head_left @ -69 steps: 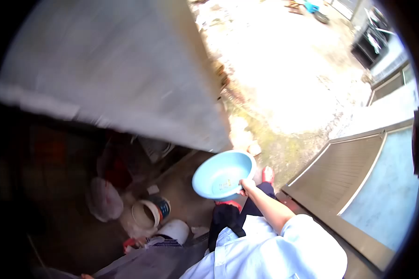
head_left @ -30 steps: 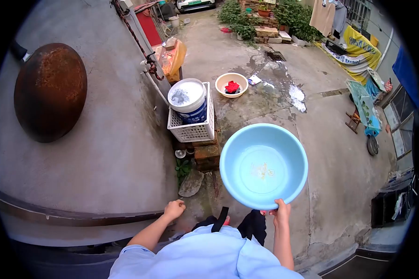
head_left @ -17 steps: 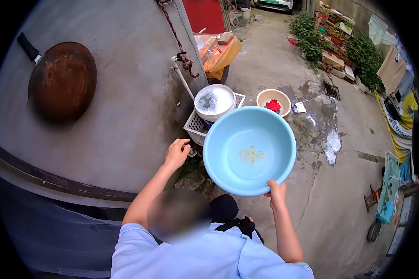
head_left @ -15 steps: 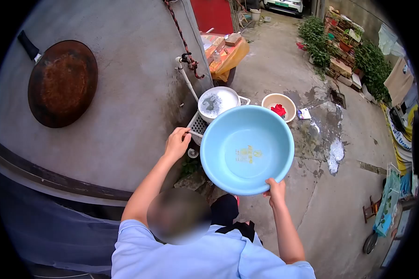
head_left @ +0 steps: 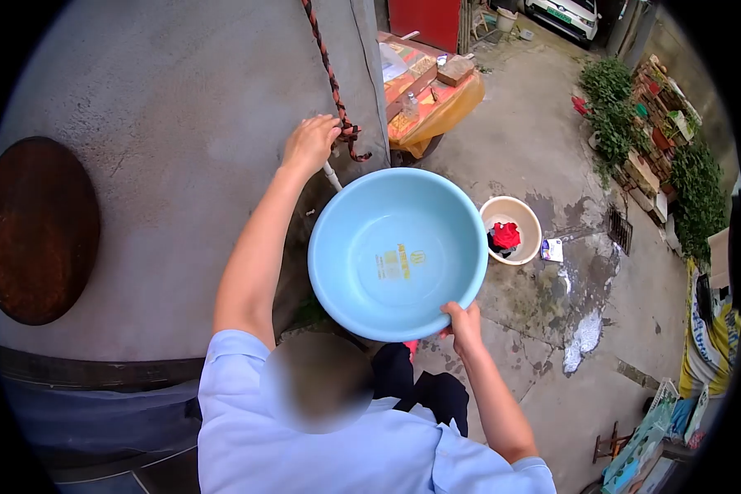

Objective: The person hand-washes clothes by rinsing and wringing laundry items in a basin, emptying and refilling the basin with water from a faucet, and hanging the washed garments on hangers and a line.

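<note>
My right hand (head_left: 463, 326) grips the near right rim of a light blue plastic basin (head_left: 354, 280), thumb over the edge. The basin is tilted toward me; only yellow printing shows on its bottom. My left hand (head_left: 310, 145) is closed over the tap at the top of a white pipe (head_left: 331, 176) by the wall; the tap itself is mostly hidden under my fingers. A red and black rope (head_left: 328, 78) hangs down beside that hand. The basin covers the crate and white bucket behind it.
On the wet concrete stands a cream basin (head_left: 533, 247) with red and dark cloth, next to a small packet (head_left: 552, 250). A covered cart (head_left: 436, 107) holds bricks. A rusty pan (head_left: 41, 230) hangs on the wall (head_left: 198, 165). Foam (head_left: 583, 339) lies on the ground.
My left hand has moved from the crate's edge up to the tap. The blue basin has shifted left, over the crate and bucket, still in my right hand. The view has turned.
</note>
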The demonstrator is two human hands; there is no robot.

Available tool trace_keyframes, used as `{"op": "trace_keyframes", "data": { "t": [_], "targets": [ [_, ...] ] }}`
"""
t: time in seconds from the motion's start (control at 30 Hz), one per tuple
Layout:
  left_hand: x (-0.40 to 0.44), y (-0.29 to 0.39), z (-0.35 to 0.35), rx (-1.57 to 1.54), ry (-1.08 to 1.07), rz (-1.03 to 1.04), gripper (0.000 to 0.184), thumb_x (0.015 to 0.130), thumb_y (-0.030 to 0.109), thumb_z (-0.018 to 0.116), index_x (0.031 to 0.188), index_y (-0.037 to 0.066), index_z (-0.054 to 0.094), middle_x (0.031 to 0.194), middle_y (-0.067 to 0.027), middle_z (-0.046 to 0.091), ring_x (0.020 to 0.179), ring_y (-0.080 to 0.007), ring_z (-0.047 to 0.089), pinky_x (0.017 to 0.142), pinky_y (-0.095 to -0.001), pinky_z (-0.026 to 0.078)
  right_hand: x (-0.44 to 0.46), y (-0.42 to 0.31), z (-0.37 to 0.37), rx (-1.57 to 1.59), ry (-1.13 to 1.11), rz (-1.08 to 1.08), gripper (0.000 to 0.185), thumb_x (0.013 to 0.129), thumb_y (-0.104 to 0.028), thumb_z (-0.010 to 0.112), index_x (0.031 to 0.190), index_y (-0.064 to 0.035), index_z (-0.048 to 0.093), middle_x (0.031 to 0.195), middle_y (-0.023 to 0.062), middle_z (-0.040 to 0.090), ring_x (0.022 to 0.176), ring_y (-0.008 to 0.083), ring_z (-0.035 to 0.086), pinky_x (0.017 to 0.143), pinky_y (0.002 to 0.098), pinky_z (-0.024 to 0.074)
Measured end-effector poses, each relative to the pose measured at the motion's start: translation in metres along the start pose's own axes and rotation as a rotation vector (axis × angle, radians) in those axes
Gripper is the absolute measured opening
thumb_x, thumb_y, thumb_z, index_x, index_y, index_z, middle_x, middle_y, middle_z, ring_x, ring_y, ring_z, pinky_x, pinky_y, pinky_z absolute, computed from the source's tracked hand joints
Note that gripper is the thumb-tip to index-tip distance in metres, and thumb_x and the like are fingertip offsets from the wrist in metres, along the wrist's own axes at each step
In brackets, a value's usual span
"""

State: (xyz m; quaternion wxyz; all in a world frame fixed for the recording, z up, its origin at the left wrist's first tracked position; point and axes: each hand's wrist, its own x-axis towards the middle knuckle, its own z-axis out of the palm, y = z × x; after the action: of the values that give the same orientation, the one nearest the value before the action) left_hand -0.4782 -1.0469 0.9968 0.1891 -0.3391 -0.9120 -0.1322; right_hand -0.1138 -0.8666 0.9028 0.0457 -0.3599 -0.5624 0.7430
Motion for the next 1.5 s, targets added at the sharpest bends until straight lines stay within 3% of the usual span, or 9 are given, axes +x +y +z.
{"op": "trace_keyframes", "data": {
  "t": [0.17,0.43,0.7,0.77,0.83,0.97,1.17,1.43,1.5],
  "targets": [
    [0.016,0.005,0.007,0.000,0.188,0.061,0.021,0.084,0.033,0.059,0.081,0.012,0.063,0.083,-0.0010,0.056,0.082,-0.0227,0.052,0.070,-0.0365,0.046,0.069,-0.011,0.010,-0.037,-0.092,0.015,0.035,0.071,-0.007,0.053,0.102,0.0057,0.047,0.075,0.0128,0.058,0.045,0.0182,0.054,0.031,0.0254,0.0409],
    [0.031,0.018,0.032,0.309,0.330,-0.199,0.029,0.079,0.041,0.063,0.068,0.013,0.062,0.071,-0.0023,0.051,0.075,-0.0226,0.051,0.058,-0.0380,0.043,0.141,-0.027,0.011,-0.028,-0.307,0.096,0.041,0.071,-0.004,0.053,0.110,0.0049,0.044,0.079,0.0120,0.059,0.051,0.0169,0.057,0.034,0.0251,0.0412],
    [-0.031,0.061,0.077,-0.001,0.711,-0.566,0.042,0.089,0.028,0.053,0.118,0.000,0.044,0.108,-0.0154,0.043,0.101,-0.0305,0.041,0.092,-0.0412,0.034,0.178,-0.084,-0.005,-0.201,-0.437,0.207,0.042,0.072,-0.005,0.054,0.111,0.0059,0.044,0.073,0.0128,0.058,0.041,0.0162,0.053,0.031,0.0242,0.0381],
    [-0.095,0.078,0.138,-0.206,0.486,-0.848,0.034,0.088,0.022,0.053,0.114,0.001,0.048,0.111,-0.0146,0.043,0.099,-0.0293,0.043,0.090,-0.0406,0.036,0.186,-0.101,-0.003,-0.242,-0.432,0.194,0.042,0.072,-0.005,0.054,0.111,0.0061,0.044,0.073,0.0125,0.058,0.040,0.0158,0.052,0.030,0.0237,0.0369],
    [-0.155,0.087,0.201,-0.410,0.126,-1.199,0.029,0.085,0.017,0.055,0.109,0.001,0.051,0.106,-0.0154,0.044,0.097,-0.0297,0.045,0.090,-0.0397,0.036,0.188,-0.112,-0.004,-0.386,-0.488,0.196,0.044,0.071,-0.006,0.055,0.112,0.0064,0.043,0.076,0.0158,0.060,0.051,0.0217,0.059,0.043,0.0295,0.0467],
    [-0.124,0.081,0.239,-0.246,0.346,-1.247,0.022,0.082,0.012,0.056,0.101,0.001,0.052,0.101,-0.0169,0.046,0.095,-0.0312,0.046,0.089,-0.0387,0.037,0.184,-0.116,0.006,-0.548,-0.603,-0.017,0.047,0.069,-0.008,0.055,0.112,0.0069,0.044,0.087,0.0236,0.063,0.083,0.0322,0.064,0.080,0.0378,0.0469],
    [-0.018,0.098,0.261,-0.324,0.477,-0.705,0.025,0.082,0.011,0.055,0.101,-0.001,0.045,0.106,-0.0200,0.044,0.104,-0.0375,0.039,0.092,-0.0446,0.032,0.207,-0.112,0.028,-0.506,-0.542,-0.162,0.048,0.068,-0.008,0.056,0.113,0.0049,0.045,0.077,0.0191,0.062,0.071,0.0272,0.063,0.069,0.0354,0.0488],
    [-0.129,0.142,0.201,-0.627,-0.360,0.129,0.051,0.075,0.013,0.062,0.124,0.011,0.047,0.127,-0.0127,0.040,0.121,-0.0320,0.035,0.104,-0.0440,0.030,0.220,-0.125,0.022,-0.459,-0.369,-0.297,0.043,0.069,-0.004,0.052,0.111,0.0036,0.055,0.061,0.0081,0.057,0.051,0.0090,0.050,0.050,0.0250,0.0421],
    [-0.155,0.098,0.194,-0.403,-0.392,-0.057,0.043,0.076,0.011,0.063,0.117,0.011,0.050,0.120,-0.0118,0.043,0.114,-0.0309,0.039,0.098,-0.0423,0.034,0.215,-0.126,0.020,-0.490,-0.383,-0.285,0.043,0.069,-0.003,0.052,0.112,0.0045,0.054,0.061,0.0079,0.057,0.050,0.0088,0.050,0.049,0.0248,0.0420]
  ]
}}
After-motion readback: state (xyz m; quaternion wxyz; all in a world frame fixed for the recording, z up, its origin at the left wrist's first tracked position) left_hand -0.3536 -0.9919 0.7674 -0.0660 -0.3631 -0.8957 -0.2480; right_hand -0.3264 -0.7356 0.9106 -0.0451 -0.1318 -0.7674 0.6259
